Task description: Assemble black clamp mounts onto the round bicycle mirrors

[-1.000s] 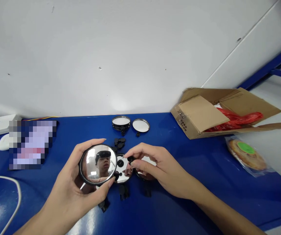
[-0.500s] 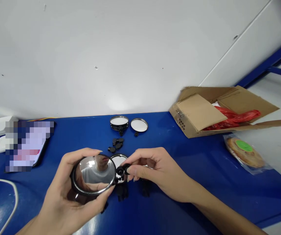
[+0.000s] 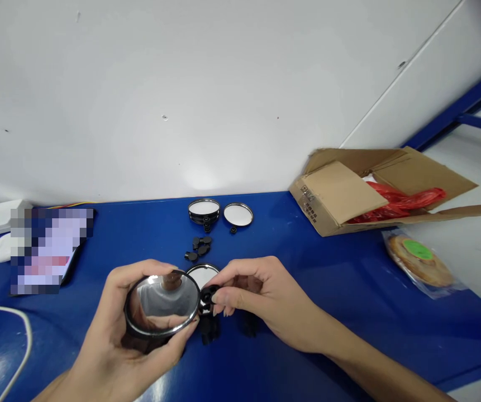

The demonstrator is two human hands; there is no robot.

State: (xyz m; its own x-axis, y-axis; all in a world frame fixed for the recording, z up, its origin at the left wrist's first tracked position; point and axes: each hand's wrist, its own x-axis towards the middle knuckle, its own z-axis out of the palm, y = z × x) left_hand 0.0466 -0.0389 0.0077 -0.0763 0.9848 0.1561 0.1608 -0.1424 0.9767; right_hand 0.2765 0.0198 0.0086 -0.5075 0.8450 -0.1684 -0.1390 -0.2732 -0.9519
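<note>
My left hand (image 3: pixel 127 340) grips a round black-rimmed mirror (image 3: pixel 162 304) by its edge, glass tilted up. At the mirror's right edge, my right hand (image 3: pixel 252 290) pinches a small black plastic piece (image 3: pixel 210 293) between thumb and fingers. Whether the piece is seated on the mirror's mount is hidden by the fingers. Behind both hands another round mirror (image 3: pixel 201 274) lies on the blue table (image 3: pixel 307 279). Farther back are several small black parts (image 3: pixel 198 249). Near the wall sit stacked mirrors (image 3: pixel 204 208) and a single mirror (image 3: pixel 238 214).
An open cardboard box (image 3: pixel 341 192) with a red plastic bag (image 3: pixel 408 202) stands at the back right. A wrapped round pastry (image 3: pixel 422 262) lies before it. On the left are a phone (image 3: pixel 51 251), a white mouse-like object (image 3: pixel 0 248) and a white cable (image 3: pixel 26 335).
The black piece in my right hand has moved left and slightly down against the mirror's edge. The mirror in my left hand has shifted slightly down and tilted.
</note>
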